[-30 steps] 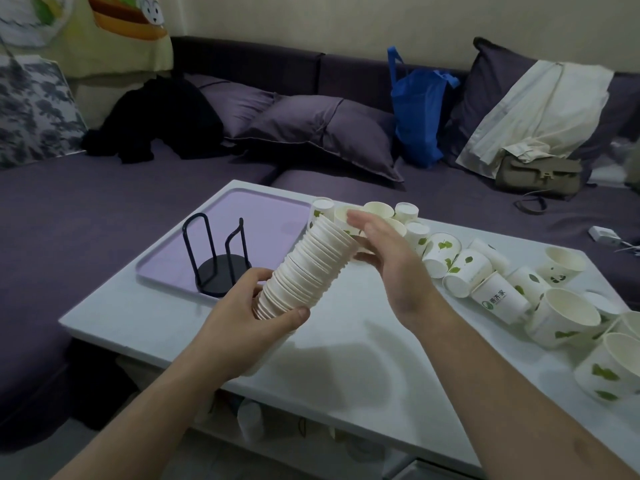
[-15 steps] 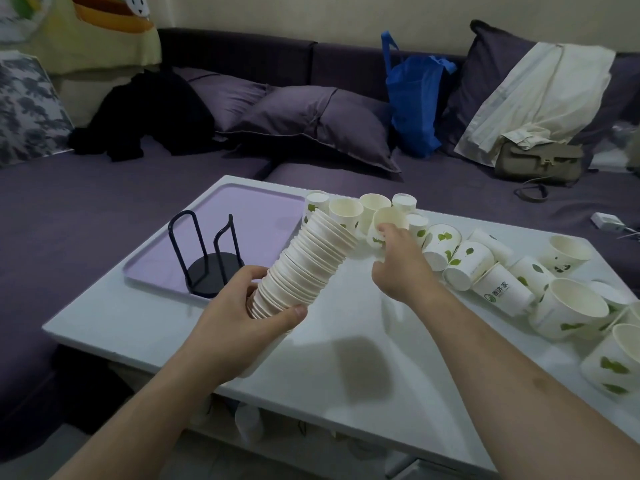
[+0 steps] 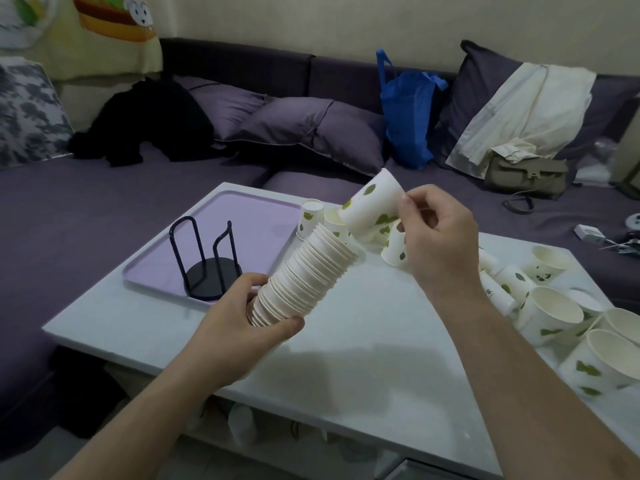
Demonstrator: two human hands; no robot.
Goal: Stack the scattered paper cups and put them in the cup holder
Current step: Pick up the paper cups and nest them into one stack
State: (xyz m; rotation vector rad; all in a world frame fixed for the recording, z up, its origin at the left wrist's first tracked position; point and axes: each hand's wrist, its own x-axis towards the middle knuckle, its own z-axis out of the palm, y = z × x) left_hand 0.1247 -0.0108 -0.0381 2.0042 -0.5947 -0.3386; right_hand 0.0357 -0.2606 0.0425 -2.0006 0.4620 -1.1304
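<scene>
At the far left, a black jacket (image 3: 145, 123) lies on the purple sofa (image 3: 104, 202). A purple tray (image 3: 239, 216) sits on the left part of the white desk (image 3: 363, 358). The black cup holder (image 3: 207, 261) stands on the tray. It has no cups in it.

The left hand (image 3: 242, 320) is just in front of the tray. Its fingers and thumb wrap around the bottom end of a long stack of cups (image 3: 304, 278). The stack is up off the desk. It leans up and to the right.

Behind the top of the stack, a few loose cups (image 3: 311, 216) stand on the desk. A blue bag (image 3: 408, 116) leans on the sofa behind them.

The right hand (image 3: 440, 237) is above the desk, near the top of the stack. It pinches one paper cup (image 3: 372, 204) with green leaves on it. That cup is tipped, with its bottom pointing up and away. It is close to the stack but not on it.

At the right, more scattered cups (image 3: 554, 317) lie and stand on the desk. A tan handbag (image 3: 526, 174) rests on the sofa.
</scene>
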